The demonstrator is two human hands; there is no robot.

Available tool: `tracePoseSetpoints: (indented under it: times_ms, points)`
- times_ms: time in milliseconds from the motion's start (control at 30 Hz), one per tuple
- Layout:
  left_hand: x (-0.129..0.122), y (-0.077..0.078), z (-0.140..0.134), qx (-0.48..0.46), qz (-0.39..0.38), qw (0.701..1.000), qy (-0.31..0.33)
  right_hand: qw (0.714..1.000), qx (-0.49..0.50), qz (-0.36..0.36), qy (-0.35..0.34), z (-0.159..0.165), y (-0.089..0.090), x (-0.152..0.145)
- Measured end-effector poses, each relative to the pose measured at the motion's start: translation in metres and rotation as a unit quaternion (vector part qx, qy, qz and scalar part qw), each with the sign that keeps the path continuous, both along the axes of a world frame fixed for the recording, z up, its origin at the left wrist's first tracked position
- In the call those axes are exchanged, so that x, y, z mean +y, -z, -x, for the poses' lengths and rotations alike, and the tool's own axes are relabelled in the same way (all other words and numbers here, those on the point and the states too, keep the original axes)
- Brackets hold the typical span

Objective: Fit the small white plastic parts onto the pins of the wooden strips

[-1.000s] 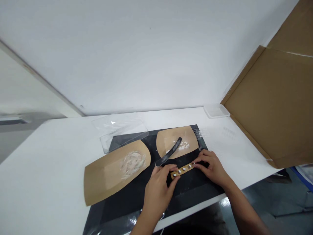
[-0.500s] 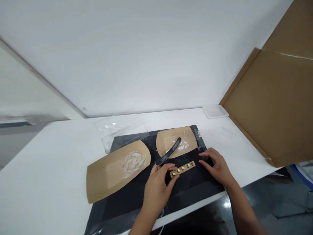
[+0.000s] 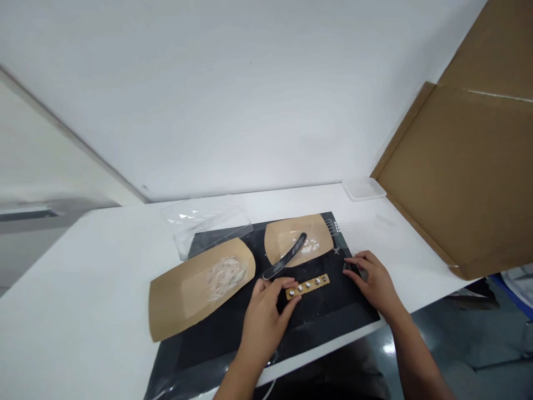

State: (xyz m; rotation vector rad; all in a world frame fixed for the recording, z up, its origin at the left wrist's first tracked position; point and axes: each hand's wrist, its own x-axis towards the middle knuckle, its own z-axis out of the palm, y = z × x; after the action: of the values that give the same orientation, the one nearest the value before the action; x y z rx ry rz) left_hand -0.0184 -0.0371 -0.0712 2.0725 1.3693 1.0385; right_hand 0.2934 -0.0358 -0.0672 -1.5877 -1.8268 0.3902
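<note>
My left hand (image 3: 266,311) pinches the left end of a short tan strip (image 3: 313,284) with wavy edges. Several round dark studs topped with white bits run along the strip. A curved black nail file (image 3: 287,258) with white dust on it sticks out from behind the fingers of that same hand and reaches over a brown card. To the right of the strip, my right hand (image 3: 370,278) has thumb and forefinger closed around a small clear piece (image 3: 345,268), too faint to name surely. Both hands are low over a black mat (image 3: 328,316).
One brown card (image 3: 175,303) carries a pile of clear nail tips (image 3: 227,276); another (image 3: 277,236) holds white bits (image 3: 310,245). Behind are a clear plastic box (image 3: 212,228) and a shallow translucent tray (image 3: 364,189). A large open cardboard box (image 3: 458,166) stands at right.
My right hand has shifted slightly right, and its thumb and forefinger have come closer together, with a small clear piece now showing between them. My left hand stays at the strip.
</note>
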Motion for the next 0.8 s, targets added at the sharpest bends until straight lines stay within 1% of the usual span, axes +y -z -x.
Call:
tracePoseSetpoints:
  times_ms: [133, 267, 367, 433, 500, 567, 600, 667, 700, 733, 767, 800]
  points:
    - [0.000, -0.001, 0.002, 0.003, -0.003, 1.000, 0.003, 1.000, 0.011, 0.001, -0.008, -0.002, 0.002, 0.001]
    - [-0.005, -0.006, 0.007, 0.017, -0.035, 0.999, 0.007, 1.000, 0.004, -0.016, -0.016, -0.001, 0.005, 0.000]
    - [-0.014, -0.016, 0.013, 0.029, -0.080, 0.996, 0.003, 0.999, 0.014, -0.029, 0.002, -0.002, 0.007, -0.001]
    - [-0.019, -0.028, 0.017, 0.030, -0.112, 0.993, -0.016, 0.999, 0.050, -0.015, 0.015, -0.004, 0.002, -0.001]
    - [-0.019, -0.046, 0.019, 0.036, -0.141, 0.989, -0.032, 0.994, 0.105, 0.011, 0.005, -0.004, -0.013, 0.001]
    - [-0.009, -0.067, 0.018, 0.035, -0.167, 0.984, -0.044, 0.987, 0.156, 0.022, -0.037, 0.003, -0.036, 0.009]
    - [-0.001, -0.077, 0.015, 0.029, -0.184, 0.982, -0.039, 0.983, 0.174, 0.023, -0.057, 0.009, -0.050, 0.015]
    - [0.020, -0.094, 0.009, 0.025, -0.207, 0.978, -0.002, 0.975, 0.205, 0.019, -0.090, 0.027, -0.075, 0.031]
    - [0.030, -0.100, 0.005, 0.024, -0.221, 0.975, 0.027, 0.969, 0.215, 0.027, -0.121, 0.038, -0.085, 0.040]
    - [0.039, -0.103, 0.001, 0.028, -0.234, 0.970, 0.064, 0.962, 0.222, 0.038, -0.157, 0.048, -0.092, 0.050]
    - [0.046, -0.104, -0.002, 0.034, -0.244, 0.965, 0.089, 0.953, 0.224, 0.061, -0.194, 0.059, -0.097, 0.059]
    - [0.051, -0.103, -0.004, 0.041, -0.243, 0.964, 0.100, 0.942, 0.237, 0.079, -0.224, 0.068, -0.099, 0.067]
